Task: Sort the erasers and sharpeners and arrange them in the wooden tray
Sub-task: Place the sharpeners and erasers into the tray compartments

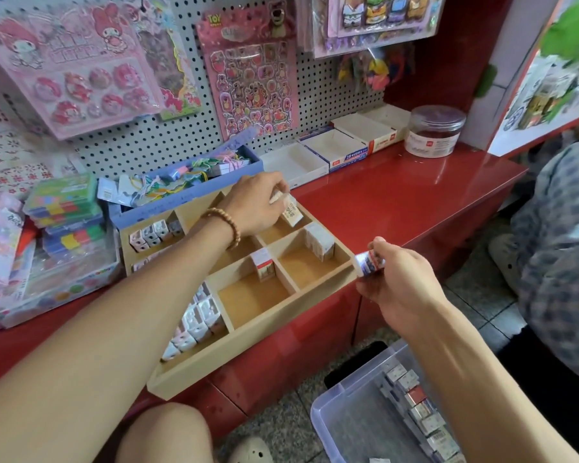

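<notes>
Wooden tray [318, 297] is lying on the red counter [415, 195] as landmark. Over its far compartment, a white eraser [290, 211] is being pinched by the left hand [256, 203], fingers curled. Beside its right corner, a small blue-labelled eraser [368, 262] is being gripped by the right hand [398, 282]. Sharpeners [154, 236] are being kept in its left compartments. Below it, a clear plastic bin [345, 412] is standing. Behind it, "TOY" is being shown on a sticker sheet [251, 71].
</notes>
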Motion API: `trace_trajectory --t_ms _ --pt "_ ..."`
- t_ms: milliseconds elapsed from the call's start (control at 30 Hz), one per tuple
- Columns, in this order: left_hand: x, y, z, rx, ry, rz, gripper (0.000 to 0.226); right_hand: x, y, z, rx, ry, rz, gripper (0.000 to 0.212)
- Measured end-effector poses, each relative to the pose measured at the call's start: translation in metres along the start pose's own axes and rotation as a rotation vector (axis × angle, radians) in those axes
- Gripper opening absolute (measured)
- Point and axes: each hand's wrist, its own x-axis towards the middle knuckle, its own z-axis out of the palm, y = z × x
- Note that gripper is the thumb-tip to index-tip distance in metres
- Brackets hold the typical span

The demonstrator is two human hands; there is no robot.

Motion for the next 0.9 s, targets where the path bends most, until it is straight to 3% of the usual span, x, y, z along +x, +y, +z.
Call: trace_trajectory --t_ms 67,200,500,767,900 --pt "0.012 0.002 0.006 0.062 -0.015 -0.004 0.024 0.005 0.003 -0.003 -0.067 0.008 -0.061 0.019" --pt "0.025 0.002 0.020 0.122 0.014 0.003 0.027 0.011 0.006 -0.011 0.038 -0.051 -0.064 0.015" --pt "0.029 0.000 0.049 0.073 0.073 -0.005 0.049 0.021 0.010 -0.030 0.134 -0.098 -0.046 0.014" --pt "0.026 -0.004 0.059 0.078 0.169 0.041 0.021 0.023 0.014 -0.032 0.147 -0.171 -0.028 0.013" --pt "0.027 -0.006 0.058 0.084 0.167 0.041 0.022 0.018 0.014 -0.030 0.143 -0.167 -0.024 0.013"
